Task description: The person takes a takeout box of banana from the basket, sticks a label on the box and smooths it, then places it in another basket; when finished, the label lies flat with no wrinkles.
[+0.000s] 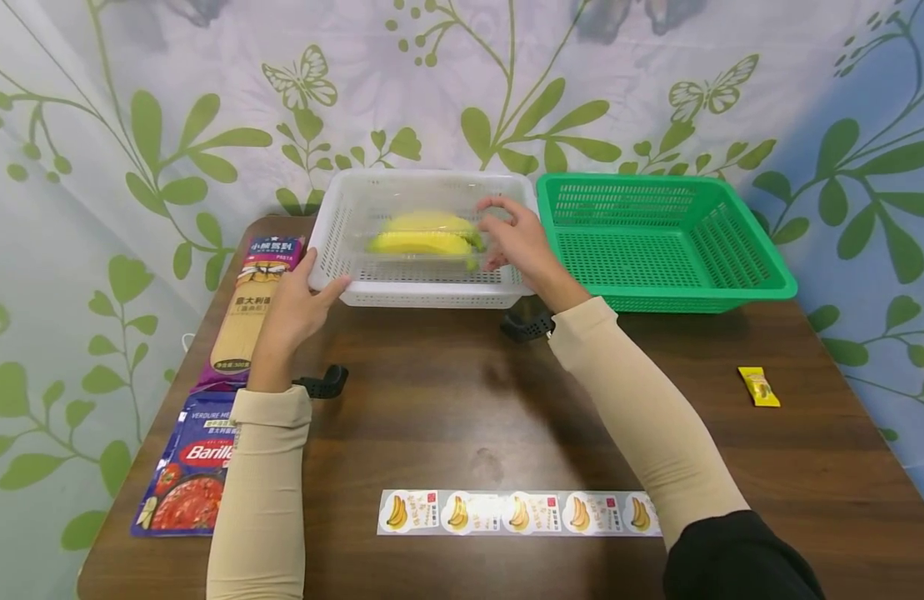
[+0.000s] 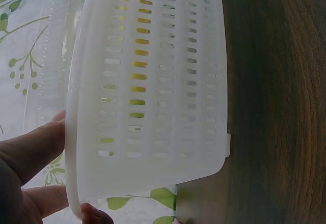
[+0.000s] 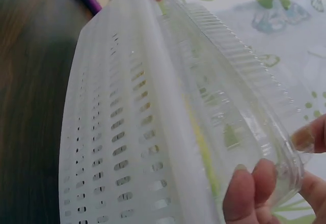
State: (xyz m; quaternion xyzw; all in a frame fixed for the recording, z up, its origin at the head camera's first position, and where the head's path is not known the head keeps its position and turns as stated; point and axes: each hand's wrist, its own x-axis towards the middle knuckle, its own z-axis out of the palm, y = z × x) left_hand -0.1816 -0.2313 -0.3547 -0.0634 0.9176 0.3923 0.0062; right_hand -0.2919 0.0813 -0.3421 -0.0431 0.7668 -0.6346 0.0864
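A white plastic basket [image 1: 439,297] stands at the back of the table. In it sits a clear plastic box [image 3: 244,109], with yellow bananas [image 1: 424,242] showing through. My left hand [image 1: 292,300] grips the basket's rim at its front left corner; the left wrist view shows fingers [image 2: 38,150] on both sides of that rim. At the basket's right end, my right hand [image 1: 517,242] reaches over the rim. It pinches the end of the clear box, thumb and fingers [image 3: 264,180] on either side of its edge in the right wrist view.
A green basket [image 1: 667,300] stands right beside the white one. Along the left edge lie a pasta pack [image 1: 244,321] and a blue Barilla sauce pouch [image 1: 187,467]. A strip of banana stickers [image 1: 517,512] lies in front, a small yellow packet [image 1: 759,387] at right.
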